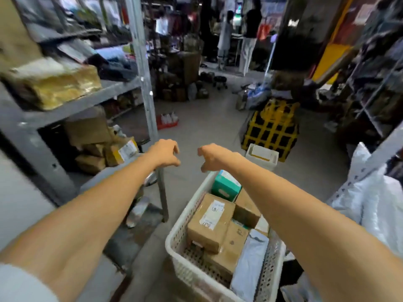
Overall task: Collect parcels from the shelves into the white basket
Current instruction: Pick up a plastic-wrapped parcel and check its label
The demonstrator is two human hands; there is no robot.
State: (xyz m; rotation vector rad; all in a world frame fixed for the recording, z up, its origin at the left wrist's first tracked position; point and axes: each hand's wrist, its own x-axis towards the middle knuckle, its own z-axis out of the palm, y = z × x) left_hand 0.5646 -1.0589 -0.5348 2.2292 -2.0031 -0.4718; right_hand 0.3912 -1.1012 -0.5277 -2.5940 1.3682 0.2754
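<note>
The white basket (181,232) stands on the floor at the lower middle, holding several cardboard parcels (210,223), a green box (224,185) and a pale mailer bag (250,264). Both my arms stretch forward above it. My left hand (165,154) and my right hand (212,156) hang in the air over the aisle beyond the basket's far end, fingers loosely curled downward, holding nothing. Grey metal shelves (72,105) on my left carry a tape-wrapped yellowish parcel (58,83) and brown cardboard parcels (104,149) lower down.
A yellow-and-black crate (271,127) and a white foam box (261,155) sit ahead on the right. White bags (368,192) pile at the right shelf. A red tray (166,122) lies on the floor. Two people (237,33) stand far back.
</note>
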